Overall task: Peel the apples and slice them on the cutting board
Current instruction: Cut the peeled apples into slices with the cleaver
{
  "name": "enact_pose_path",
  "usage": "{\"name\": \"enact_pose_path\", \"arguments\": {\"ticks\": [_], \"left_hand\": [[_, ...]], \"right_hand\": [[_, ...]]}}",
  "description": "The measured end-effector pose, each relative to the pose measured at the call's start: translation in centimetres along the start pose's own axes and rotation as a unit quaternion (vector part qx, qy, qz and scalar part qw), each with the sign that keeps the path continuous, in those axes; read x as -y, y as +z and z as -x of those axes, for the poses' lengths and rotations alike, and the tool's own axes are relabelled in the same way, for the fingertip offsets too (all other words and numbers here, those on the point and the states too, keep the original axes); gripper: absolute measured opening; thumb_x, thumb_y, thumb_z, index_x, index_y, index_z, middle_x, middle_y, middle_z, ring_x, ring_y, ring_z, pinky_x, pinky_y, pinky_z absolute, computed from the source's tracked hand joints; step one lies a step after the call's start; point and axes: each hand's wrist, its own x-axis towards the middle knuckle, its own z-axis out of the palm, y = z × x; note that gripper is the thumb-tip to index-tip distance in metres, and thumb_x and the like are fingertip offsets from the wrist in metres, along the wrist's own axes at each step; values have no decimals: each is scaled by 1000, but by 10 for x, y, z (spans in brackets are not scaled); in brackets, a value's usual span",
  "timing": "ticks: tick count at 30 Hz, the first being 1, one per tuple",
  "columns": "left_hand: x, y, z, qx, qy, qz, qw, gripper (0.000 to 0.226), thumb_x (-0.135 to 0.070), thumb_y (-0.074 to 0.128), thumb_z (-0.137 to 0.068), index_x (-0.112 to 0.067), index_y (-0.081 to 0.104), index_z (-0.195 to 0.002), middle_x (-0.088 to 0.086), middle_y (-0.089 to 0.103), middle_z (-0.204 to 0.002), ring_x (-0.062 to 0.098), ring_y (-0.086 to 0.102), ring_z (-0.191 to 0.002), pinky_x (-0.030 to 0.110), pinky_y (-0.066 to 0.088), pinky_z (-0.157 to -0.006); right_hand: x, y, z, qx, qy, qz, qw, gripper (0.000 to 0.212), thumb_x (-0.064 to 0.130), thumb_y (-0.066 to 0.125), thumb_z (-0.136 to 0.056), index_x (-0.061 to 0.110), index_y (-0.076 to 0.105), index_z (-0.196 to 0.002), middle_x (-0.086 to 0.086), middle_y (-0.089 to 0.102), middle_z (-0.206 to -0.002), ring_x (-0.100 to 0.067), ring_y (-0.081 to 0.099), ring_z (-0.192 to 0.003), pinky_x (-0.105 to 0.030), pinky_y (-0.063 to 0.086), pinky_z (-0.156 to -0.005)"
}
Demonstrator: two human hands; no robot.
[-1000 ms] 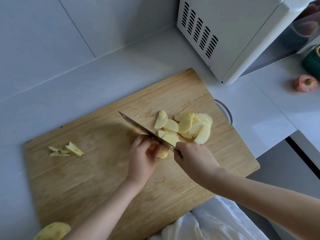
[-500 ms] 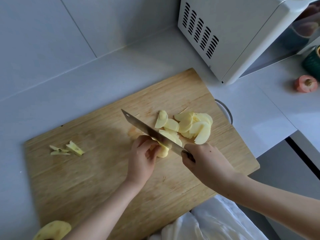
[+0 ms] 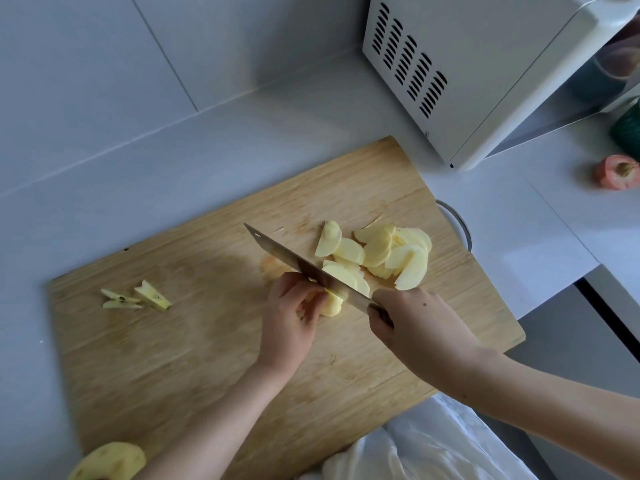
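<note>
One knife [image 3: 294, 261], gripped in the right hand [image 3: 419, 327], rests its blade on the one apple chunk [image 3: 330, 303] the left hand [image 3: 289, 323] pinches mid cutting board [image 3: 173, 358]. Slice pile [image 3: 391, 251] beside it overlaps too much to count. Three core scraps [image 3: 138, 297] lie left, one peeled apple [image 3: 110, 462] at the near corner.

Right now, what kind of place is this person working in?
Probably a home kitchen: a wooden cutting board with apple slices lies on a pale counter, a white vented appliance, likely a microwave, stands beside it, and the wall is tiled.
</note>
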Motion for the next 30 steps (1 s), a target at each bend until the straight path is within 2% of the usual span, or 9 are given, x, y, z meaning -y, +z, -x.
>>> {"name": "enact_pose_path", "arguments": {"ticks": [4,7,11,14,16,18,21,30], "left_hand": [[1,0,-1,3,3,-1,1000,17,-23,60,-86,-9,67,-80,-2,57,-86,15,56,-78,21,45,-68],[1,0,0,3,5,-1,1000,17,-24,60,-86,-9,67,-81,-4,56,-87,12,55,-77,16,44,-69],[2,1,1,13,-19,13,1000,12,-20,63,-85,-9,69,-83,-2,57,-89,10,54,-76,8,41,-72],[2,2,4,16,-39,36,998,8,-15,65,-83,-8,69,-85,-5,57,-91,14,59,-77,19,49,-71],[1,2,3,14,-36,40,998,7,-14,66,-83,-8,69,-85,-5,58,-92,15,61,-80,27,52,-72],[-1,1,3,11,-30,36,999,9,-15,65,-83,-7,69,-85,-6,57,-93,13,61,-81,22,52,-74],[-1,1,2,0,-16,17,1000,11,-17,64,-84,-7,68,-82,-2,58,-89,9,56,-81,10,43,-78],[-1,1,2,-9,-8,-8,1000,19,-23,59,-86,-7,68,-79,-1,57,-85,7,50,-78,8,39,-75]], "right_hand": [[1,-3,-1,9,4,14,1000,31,27,35,-99,20,38,-69,6,39,-59,-10,33,-49,-21,27,-47],[3,-3,-4,15,8,14,1000,37,26,35,-99,22,30,-63,5,38,-59,-10,32,-49,-21,25,-45],[7,10,-19,14,16,-3,1000,37,23,35,-98,19,28,-62,3,36,-58,-11,30,-49,-23,25,-45],[7,27,-34,-2,14,-35,999,39,22,39,-97,18,27,-61,1,35,-57,-14,29,-49,-28,25,-47],[3,31,-37,-10,12,-60,998,36,22,40,-97,15,32,-62,1,36,-56,-15,30,-49,-29,27,-48],[-2,26,-30,-15,12,-77,997,32,22,42,-96,13,38,-65,2,37,-56,-15,31,-49,-29,30,-50],[-6,15,-13,-29,2,-73,997,35,23,42,-96,17,36,-62,5,34,-53,-12,30,-47,-23,27,-48],[-1,1,-2,-2,0,-28,1000,36,24,37,-97,20,31,-62,5,36,-57,-11,31,-48,-23,26,-47]]}}
